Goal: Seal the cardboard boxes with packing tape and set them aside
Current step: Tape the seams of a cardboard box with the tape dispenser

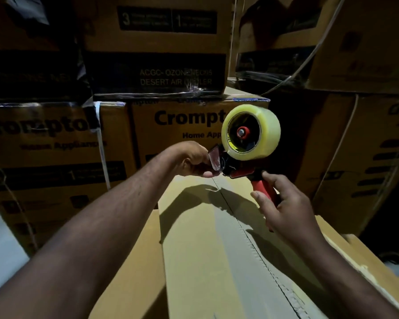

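Box (205, 261) — right hand (286, 203) grips dispenser (247, 153), left hand (194, 161) seemingly.

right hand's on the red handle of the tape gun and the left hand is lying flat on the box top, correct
Not the left hand: it is raised off the box and grips the front end of the tape gun, by the clear guard. The right hand does hold the red handle. The head view shows it.
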`<state>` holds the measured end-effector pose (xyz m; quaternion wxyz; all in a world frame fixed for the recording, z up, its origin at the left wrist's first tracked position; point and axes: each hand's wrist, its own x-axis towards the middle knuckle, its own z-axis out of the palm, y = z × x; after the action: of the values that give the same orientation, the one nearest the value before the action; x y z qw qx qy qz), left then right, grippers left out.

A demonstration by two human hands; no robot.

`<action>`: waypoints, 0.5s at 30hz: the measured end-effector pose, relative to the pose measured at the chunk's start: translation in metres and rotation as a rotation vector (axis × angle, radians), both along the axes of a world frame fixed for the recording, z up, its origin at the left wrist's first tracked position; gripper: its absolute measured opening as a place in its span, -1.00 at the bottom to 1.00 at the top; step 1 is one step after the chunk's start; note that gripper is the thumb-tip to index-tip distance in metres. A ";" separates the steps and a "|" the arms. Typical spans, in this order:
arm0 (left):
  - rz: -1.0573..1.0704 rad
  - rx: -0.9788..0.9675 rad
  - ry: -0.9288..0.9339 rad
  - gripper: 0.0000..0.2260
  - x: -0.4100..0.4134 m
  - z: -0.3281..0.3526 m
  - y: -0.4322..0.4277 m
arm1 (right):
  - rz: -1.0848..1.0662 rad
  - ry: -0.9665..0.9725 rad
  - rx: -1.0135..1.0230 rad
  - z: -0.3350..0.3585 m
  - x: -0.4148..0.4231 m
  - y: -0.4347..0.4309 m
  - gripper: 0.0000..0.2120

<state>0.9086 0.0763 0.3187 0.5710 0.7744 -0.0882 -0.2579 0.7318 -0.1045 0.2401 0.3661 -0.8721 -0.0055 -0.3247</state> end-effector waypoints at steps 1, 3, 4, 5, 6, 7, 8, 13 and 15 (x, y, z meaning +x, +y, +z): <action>-0.011 0.022 -0.008 -0.89 0.008 -0.001 0.001 | -0.003 0.020 -0.024 0.002 0.005 0.000 -0.49; -0.003 0.066 -0.032 -0.90 0.024 -0.006 0.003 | -0.018 0.055 -0.048 0.003 0.017 0.003 -0.47; 0.010 0.088 -0.044 -0.90 0.031 -0.010 0.002 | -0.031 0.064 -0.052 0.004 0.023 0.006 -0.48; 0.029 0.107 -0.062 -0.89 0.039 -0.015 0.003 | -0.043 0.072 -0.056 0.003 0.029 0.010 -0.49; 0.045 0.117 -0.089 -0.88 0.046 -0.020 0.003 | -0.056 0.089 -0.061 0.002 0.033 0.013 -0.50; 0.059 0.125 -0.125 -0.88 0.053 -0.025 0.003 | -0.067 0.114 -0.071 0.001 0.037 0.016 -0.51; 0.080 0.139 -0.174 -0.89 0.059 -0.031 0.003 | -0.074 0.142 -0.089 -0.002 0.039 0.019 -0.52; 0.166 0.417 -0.580 -0.84 0.082 -0.059 -0.013 | -0.096 0.227 -0.206 -0.016 0.034 0.026 -0.56; 0.150 0.470 -0.692 -0.93 0.088 -0.065 -0.022 | -0.109 0.226 -0.226 -0.017 0.035 0.026 -0.56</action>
<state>0.9967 0.0547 0.2538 0.3328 0.9287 -0.1567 0.0464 0.7671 -0.0785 0.2229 0.2456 -0.9377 0.0467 -0.2412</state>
